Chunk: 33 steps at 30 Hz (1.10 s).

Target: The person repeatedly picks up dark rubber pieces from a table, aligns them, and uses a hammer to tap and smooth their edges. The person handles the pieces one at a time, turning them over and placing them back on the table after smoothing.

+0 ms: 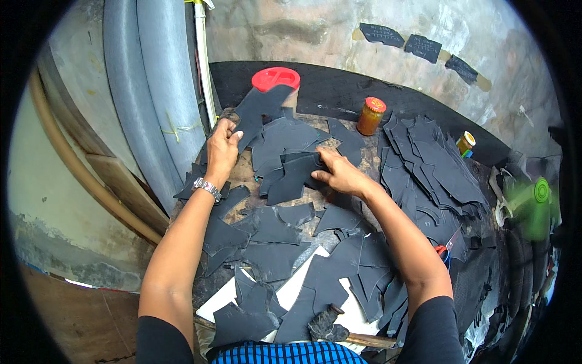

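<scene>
My left hand [222, 147] grips a long black cut leather piece [260, 103] by its lower end and holds it up in front of a red-lidded container [276, 77]. A metal watch sits on that wrist. My right hand [341, 174] presses flat on another black cut piece [295, 176] lying on the worktable [248, 173]. Several more black cut pieces [273, 242] lie spread between my arms.
A big stack of black pieces [433, 164] covers the right side. An orange-lidded jar [370, 115] and a small yellow-capped bottle [465, 142] stand at the back. Scissors with red handles [445, 249] lie by my right forearm. A hammer [330, 327] lies near me. A green fan [536, 200] spins at right.
</scene>
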### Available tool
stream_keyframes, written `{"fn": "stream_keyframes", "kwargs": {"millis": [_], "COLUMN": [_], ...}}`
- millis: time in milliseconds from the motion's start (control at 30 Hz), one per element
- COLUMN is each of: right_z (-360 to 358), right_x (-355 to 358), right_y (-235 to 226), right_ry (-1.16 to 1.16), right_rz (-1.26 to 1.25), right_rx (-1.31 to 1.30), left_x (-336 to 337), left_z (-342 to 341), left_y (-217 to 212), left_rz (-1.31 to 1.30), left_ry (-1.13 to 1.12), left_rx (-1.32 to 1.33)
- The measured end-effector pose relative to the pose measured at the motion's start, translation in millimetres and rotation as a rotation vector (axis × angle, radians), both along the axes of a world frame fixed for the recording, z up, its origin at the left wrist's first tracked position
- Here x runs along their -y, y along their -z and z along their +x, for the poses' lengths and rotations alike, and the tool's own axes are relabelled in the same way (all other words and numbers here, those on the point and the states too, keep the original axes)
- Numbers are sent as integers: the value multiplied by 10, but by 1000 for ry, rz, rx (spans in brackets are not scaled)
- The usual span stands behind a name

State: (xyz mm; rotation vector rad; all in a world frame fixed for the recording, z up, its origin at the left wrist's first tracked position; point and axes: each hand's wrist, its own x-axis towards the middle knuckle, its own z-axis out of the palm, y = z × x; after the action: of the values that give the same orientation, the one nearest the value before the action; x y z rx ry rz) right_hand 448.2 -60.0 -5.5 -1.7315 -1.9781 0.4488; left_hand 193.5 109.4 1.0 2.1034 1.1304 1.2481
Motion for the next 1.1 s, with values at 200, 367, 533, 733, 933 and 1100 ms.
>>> {"fn": "stream_keyframes", "kwargs": {"millis": [200, 367, 533, 733, 933, 1100], "right_z": [-49, -21, -30, 15, 70, 46], "right_x": [20, 69, 132, 152, 207, 330], "right_y": [-19, -143, -138, 36, 48, 6], "right_ry": [71, -34, -38, 63, -131, -266], "right_rz": [-48, -51, 146, 175, 407, 322], "right_rx": [-73, -177, -348, -32, 107, 164], "left_x": [42, 139, 317, 319, 252, 301], "left_z": [31, -13, -69, -43, 104, 131], "left_y": [145, 63, -93, -27, 236, 280], "left_rz": [-156, -113, -26, -565, 48, 67], "left_ry": [123, 164, 495, 644, 140, 128], "left_rx": [245, 115, -135, -114, -689, -532]}}
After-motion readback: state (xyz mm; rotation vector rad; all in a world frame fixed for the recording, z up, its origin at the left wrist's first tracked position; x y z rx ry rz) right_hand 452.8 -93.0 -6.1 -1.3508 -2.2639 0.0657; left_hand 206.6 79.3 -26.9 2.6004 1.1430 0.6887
